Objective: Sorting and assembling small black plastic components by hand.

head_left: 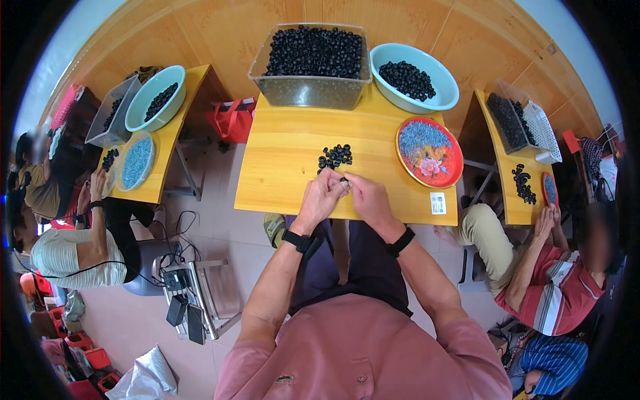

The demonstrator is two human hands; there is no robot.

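At the near edge of the yellow table (287,143), my left hand (320,200) and my right hand (371,202) meet with fingertips pinched together. Between them shows a small black plastic piece (344,180), mostly covered by the fingers. Both hands are closed on it; any finer detail is too small to make out. Just beyond my fingers lies a loose pile of small black rounded pieces (335,157). To the right sits a red round tray (448,175) with a flower print, holding many small blue-grey slender pieces (420,135).
A clear plastic bin (307,93) full of black pieces and a light-blue basin (447,100) stand at the table's far edge. A white label (438,203) lies near the right corner. People work at side tables (160,170) left and right. A red bag (230,123) hangs beyond the left edge.
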